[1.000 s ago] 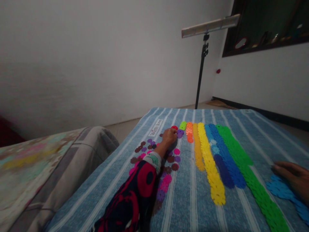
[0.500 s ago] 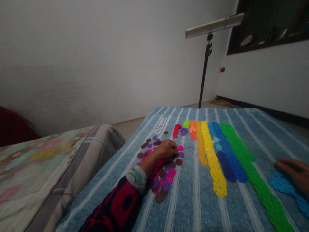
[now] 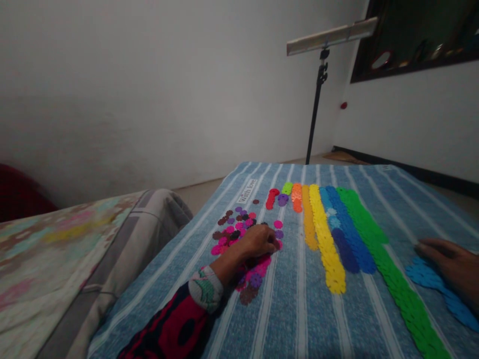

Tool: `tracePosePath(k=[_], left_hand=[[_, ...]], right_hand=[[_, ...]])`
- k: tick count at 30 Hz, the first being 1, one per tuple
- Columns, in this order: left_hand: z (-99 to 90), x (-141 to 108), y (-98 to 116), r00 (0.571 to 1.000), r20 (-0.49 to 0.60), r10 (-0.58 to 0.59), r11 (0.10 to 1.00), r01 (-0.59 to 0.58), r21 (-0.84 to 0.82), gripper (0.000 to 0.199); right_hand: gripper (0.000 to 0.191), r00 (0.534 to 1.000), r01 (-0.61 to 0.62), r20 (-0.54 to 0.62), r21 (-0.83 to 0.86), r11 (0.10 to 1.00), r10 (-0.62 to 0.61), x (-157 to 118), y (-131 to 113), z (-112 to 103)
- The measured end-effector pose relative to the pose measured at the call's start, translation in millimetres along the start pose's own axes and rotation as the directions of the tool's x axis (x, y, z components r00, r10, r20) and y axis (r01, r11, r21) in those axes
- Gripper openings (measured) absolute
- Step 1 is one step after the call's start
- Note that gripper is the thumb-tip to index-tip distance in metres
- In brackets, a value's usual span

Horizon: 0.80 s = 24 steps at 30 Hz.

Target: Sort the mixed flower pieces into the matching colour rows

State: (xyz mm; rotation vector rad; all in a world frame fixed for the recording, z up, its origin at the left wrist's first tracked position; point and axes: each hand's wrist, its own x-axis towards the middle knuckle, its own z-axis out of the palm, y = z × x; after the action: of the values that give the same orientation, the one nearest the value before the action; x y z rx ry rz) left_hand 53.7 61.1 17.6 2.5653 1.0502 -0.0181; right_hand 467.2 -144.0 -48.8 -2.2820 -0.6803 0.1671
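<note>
Red row [image 3: 272, 199] longer, L hand [image 3: 259, 241] over discs [image 3: 226, 243]

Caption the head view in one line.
Left hand over scattered pink flower discs, right hand at blue discs, rainbow rows between, on striped blue cloth.

My blue-striped cloth [image 3: 299, 319] bears a "With love" label [image 3: 247, 190] near its far edge. Flower-shaped plastic pieces lie on it in colored rows, a yellow row [image 3: 325, 244] and a green row [image 3: 381, 264] among them, beside a loose scatter of pink, purple and maroon pieces [image 3: 228, 239].
</note>
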Motion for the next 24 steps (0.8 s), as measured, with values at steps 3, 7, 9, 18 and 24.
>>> tracePosePath(k=[3,7,9,18,24], left_hand=[[4.1,2,-6,1.000,-0.013,0.006,0.999,-0.006,-0.053,0.012],[7.9,5,-16,1.000,-0.017,0.019,0.971,-0.023,-0.238,0.013],[7.9,8,-20,1.000,-0.026,0.015,0.943,-0.023,-0.331,0.015],[-4.2,73,-25,0.964,-0.227,-0.136,0.932,0.047,-0.360,0.021],[-3.1,119,-24,0.916,-0.313,-0.251,0.962,0.200,-0.187,0.027]], right_hand=[[0.056,1.000,0.000,0.001,0.006,1.000,0.000,-1,2,0],[0.057,1.000,0.006,-0.004,0.018,1.000,-0.006,-2,2,1],[0.059,1.000,-0.013,-0.001,0.018,1.000,0.013,-2,0,0],[0.060,0.999,-0.036,0.024,0.019,0.999,0.036,-5,-6,-4],[0.056,0.999,-0.047,0.019,-0.007,0.999,0.048,-2,-4,-3]])
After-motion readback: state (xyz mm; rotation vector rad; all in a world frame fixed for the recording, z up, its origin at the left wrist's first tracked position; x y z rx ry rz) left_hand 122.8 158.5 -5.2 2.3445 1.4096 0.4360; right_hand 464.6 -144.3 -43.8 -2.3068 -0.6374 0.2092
